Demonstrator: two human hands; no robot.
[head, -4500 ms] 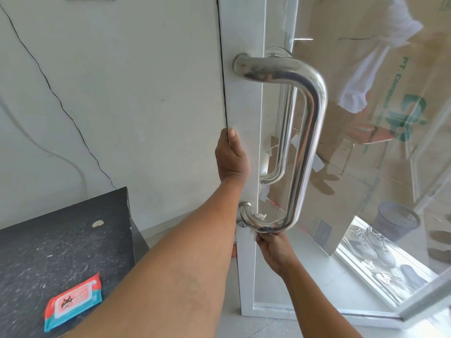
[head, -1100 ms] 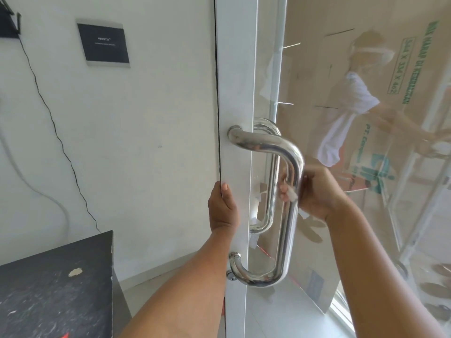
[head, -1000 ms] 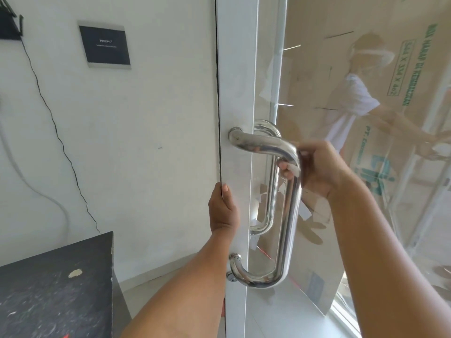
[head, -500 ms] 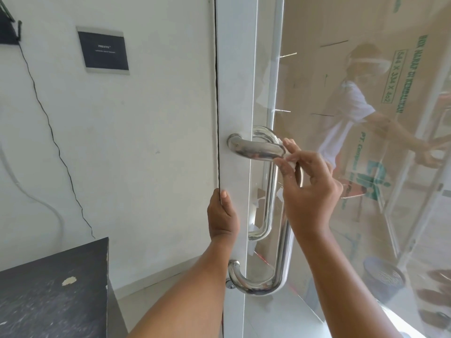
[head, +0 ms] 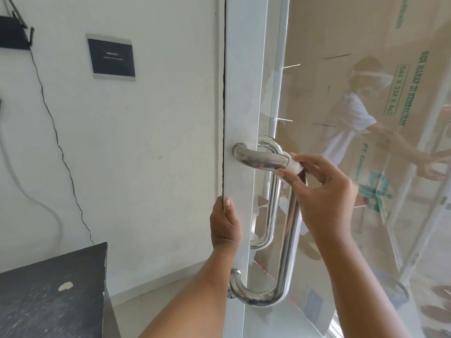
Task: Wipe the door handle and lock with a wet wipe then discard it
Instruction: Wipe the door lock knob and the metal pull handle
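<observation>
- Standing at the lower left is a dark table (head: 48, 301) with a scuffed top, set against a white wall (head: 158, 142).
- On that wall hang a black plaque (head: 111, 56) and a thin black cable (head: 58, 147) that runs down towards the table.
- The left hand (head: 225, 230) grips the edge of the white door frame (head: 244, 93). Its thumb lies on the front face and its fingers curl round the edge, out of sight.
- Below that hand, beside the handle's lower mount, sits the small lock (head: 230, 296), untouched.
- The steel door handle (head: 290, 240) is a tall D-shaped bar, fixed to the frame above and below the left hand.
- The wet wipe (head: 295, 165), bunched and white, presses on the handle's upper bend.
- The right hand (head: 327, 201) pinches the wipe between thumb and fingertips, with the palm below and to the right of it.
- The glass (head: 366, 69) reflects a person, and a dark bin (head: 396, 292) shows low down.
</observation>
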